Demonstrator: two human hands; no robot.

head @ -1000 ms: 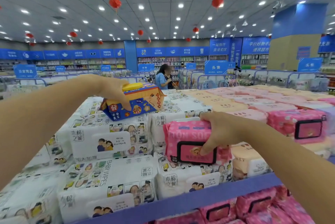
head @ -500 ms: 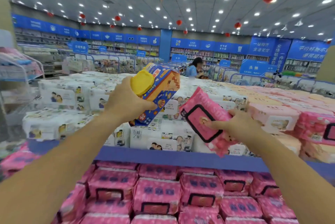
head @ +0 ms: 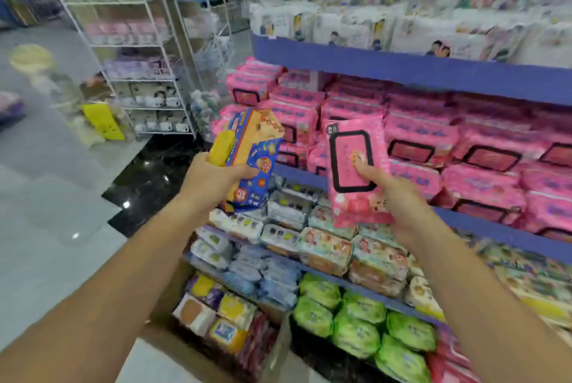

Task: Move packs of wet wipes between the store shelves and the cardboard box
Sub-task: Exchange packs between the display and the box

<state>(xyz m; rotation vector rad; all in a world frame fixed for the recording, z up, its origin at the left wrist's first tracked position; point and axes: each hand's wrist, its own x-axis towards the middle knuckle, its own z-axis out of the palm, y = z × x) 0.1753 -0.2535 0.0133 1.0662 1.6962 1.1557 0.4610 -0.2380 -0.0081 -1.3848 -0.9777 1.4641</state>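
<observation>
My left hand [head: 213,179] grips a blue and orange wipes pack [head: 252,153] with a yellow lid, held upright in front of the shelves. My right hand [head: 391,193] holds a pink wipes pack [head: 356,166] with a black-framed lid, thumb on its face. Both packs hang in the air above the open cardboard box [head: 164,299] on the floor, which holds several packs. The blue store shelves [head: 402,68] carry white packs on top, pink packs below, and mixed packs lower down.
A white wire rack [head: 136,51] with small goods stands at the left beside the shelves. A yellow sign [head: 103,121] lies near its foot. Grey and black floor tiles [head: 46,196] spread to the left. Green packs [head: 356,320] fill the lowest shelf.
Both hands came down from the top shelf with their packs, and the view dropped from the store ceiling to the lower shelves and the box.
</observation>
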